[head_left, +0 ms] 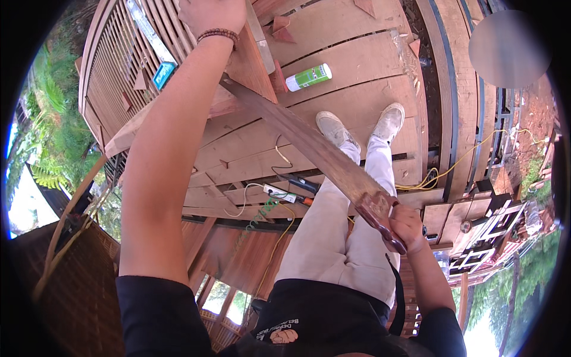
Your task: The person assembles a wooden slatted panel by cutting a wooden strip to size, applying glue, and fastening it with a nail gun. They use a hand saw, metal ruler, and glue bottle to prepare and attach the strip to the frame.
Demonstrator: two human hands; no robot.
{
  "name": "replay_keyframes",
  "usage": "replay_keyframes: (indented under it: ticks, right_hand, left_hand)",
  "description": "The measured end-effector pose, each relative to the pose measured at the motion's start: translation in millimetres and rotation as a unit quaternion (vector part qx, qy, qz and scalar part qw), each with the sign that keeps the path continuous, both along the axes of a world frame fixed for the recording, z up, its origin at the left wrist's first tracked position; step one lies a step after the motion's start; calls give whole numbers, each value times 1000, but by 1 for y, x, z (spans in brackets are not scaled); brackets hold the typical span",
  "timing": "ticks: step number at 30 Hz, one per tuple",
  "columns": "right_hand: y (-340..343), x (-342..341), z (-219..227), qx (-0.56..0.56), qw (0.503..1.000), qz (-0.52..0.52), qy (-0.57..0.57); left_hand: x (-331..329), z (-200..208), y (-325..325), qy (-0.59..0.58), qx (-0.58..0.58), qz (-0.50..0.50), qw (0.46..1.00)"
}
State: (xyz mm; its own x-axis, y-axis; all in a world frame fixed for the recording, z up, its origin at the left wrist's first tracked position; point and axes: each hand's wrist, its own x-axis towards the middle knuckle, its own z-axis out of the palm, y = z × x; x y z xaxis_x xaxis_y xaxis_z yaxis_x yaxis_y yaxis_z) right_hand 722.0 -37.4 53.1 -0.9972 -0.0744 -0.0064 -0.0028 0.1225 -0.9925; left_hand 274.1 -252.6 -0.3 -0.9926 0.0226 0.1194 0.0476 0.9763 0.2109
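Hands apart: right hand (pixel 407 225) wraps the handle of the saw (pixel 309 144), presumably for control, blade slanting far-left to the board's (pixel 253 66) near end, where the left hand (pixel 213 15) seemingly steadies the wood, its finger closure cut off, cannot tell.

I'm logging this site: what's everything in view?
Deck: 1, brown, middle
Slats: many, brown, upper left
Greenery: uncounted, green, sides
Saw: 1, brown, middle
Board: 1, brown, top
Offcuts: several, brown, scattered
Square: 1, white/teal, slats
Bottle: 1, green/white, deck
Power strip: 1, white, deck
Cords: several, mostly yellow, scattered
Shirt: 1, black, bottom
Trousers: 1, white, lower centre
Shoes: 2, pale, deck
Left hand: 1, bare, top
Right hand: 1, bare, on saw
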Motion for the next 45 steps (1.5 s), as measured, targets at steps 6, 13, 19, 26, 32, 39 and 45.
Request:
replay_keyframes:
  ticks: [6,13,19,26,32,39,45]
  right_hand:
    - [34,44,16,31,999,35,4]
    - [13,37,30,54,998,33,-5]
    - [13,32,39,53,998,46,-4]
    - [28,36,-2,55,993,84,56]
    - [16,55,-93,34,989,133,57]
    - [66,121,15,93,992,28,-78]
    - [91,131,26,231,947,-9,-222]
  left_hand:
    - [-13,-2,-6,83,-4,-9,996]
    - [-7,17,8,-10,25,40,999]
    - [4,-6,10,14,30,24,999]
    - [-1,-16,3,55,-20,31,998]
    - [-14,-1,18,18,-50,15,998]
    - [-11,6,9,-7,-29,57,998]
    - [-8,20,8,-39,-4,80,996]
